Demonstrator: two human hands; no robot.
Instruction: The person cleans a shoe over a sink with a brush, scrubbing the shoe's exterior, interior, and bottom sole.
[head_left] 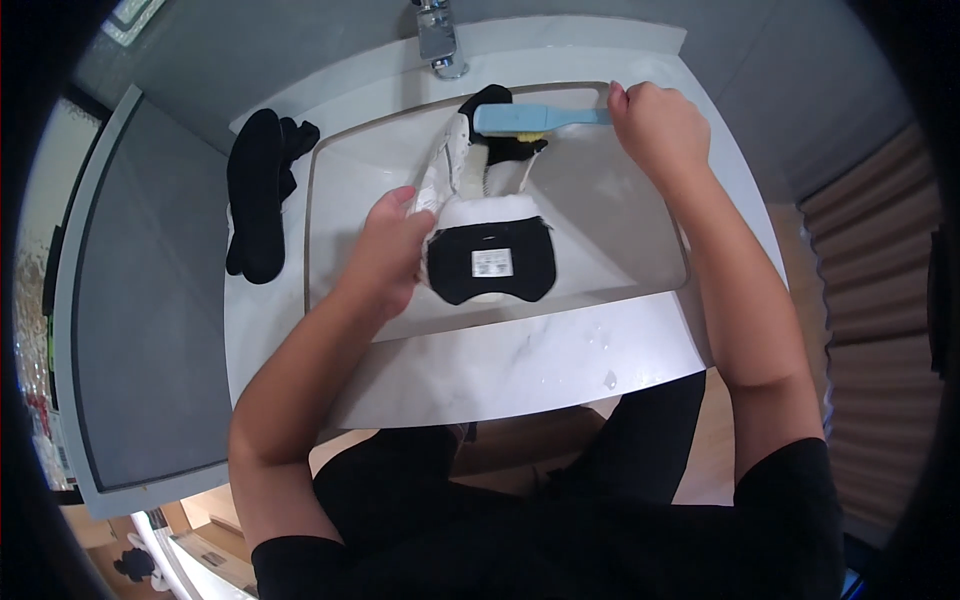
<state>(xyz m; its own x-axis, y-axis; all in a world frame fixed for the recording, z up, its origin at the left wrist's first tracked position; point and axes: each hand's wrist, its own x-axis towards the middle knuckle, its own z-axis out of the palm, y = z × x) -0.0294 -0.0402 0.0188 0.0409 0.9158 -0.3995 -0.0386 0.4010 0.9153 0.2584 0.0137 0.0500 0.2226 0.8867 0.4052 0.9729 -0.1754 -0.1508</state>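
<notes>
A white and black shoe (436,182) is held over the sink (620,225), its black tongue (455,275) folded out toward me and bearing a small white label. My left hand (388,250) is closed on the shoe's left side, thumb on top. In my right hand (662,132), at the sink's far right, is the handle of a light-blue brush (515,119). The brush head lies across the far part of the shoe, with yellowish bristles (530,137) showing below it. The brush hides part of the shoe there.
Black insoles (260,195), with another crumpled dark piece beside them, lie on the white countertop (530,360) to the left. A chrome faucet (440,40) stands behind the sink. A grey panel (150,290) rises at the left; a brown pleated curtain (880,270) hangs at the right.
</notes>
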